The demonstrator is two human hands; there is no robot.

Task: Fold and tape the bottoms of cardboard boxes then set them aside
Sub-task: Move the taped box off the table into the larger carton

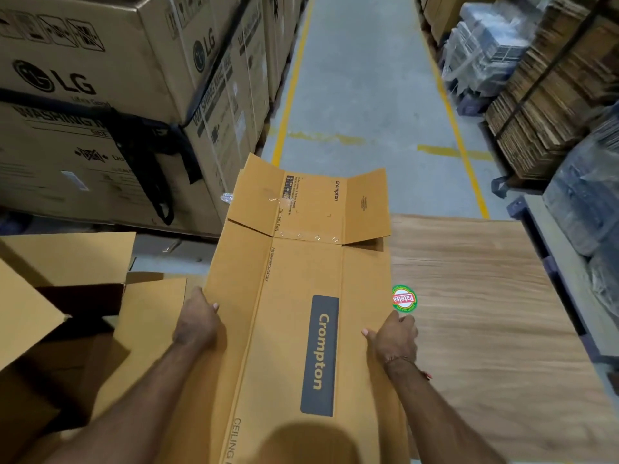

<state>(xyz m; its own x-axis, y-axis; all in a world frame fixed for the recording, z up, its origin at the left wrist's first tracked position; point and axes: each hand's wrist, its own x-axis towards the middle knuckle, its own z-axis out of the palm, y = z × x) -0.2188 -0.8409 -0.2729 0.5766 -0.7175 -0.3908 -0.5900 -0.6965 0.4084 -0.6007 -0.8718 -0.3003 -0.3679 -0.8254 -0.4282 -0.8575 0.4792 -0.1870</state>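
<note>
A long tan Crompton ceiling-fan box lies lengthwise in front of me, its far end pointing down the aisle. My left hand grips its left edge and my right hand grips its right edge, about midway along. At the far end the flaps stand up and partly open, with bits of clear tape stuck along the fold. The box rests partly over a wood-grain table. No tape roll or dispenser is visible.
Other open tan boxes sit low on my left. Stacked LG washing-machine cartons wall the left side. A round green-and-red sticker is on the table. Flat cardboard stacks and wrapped goods line the right; a yellow-lined aisle runs ahead.
</note>
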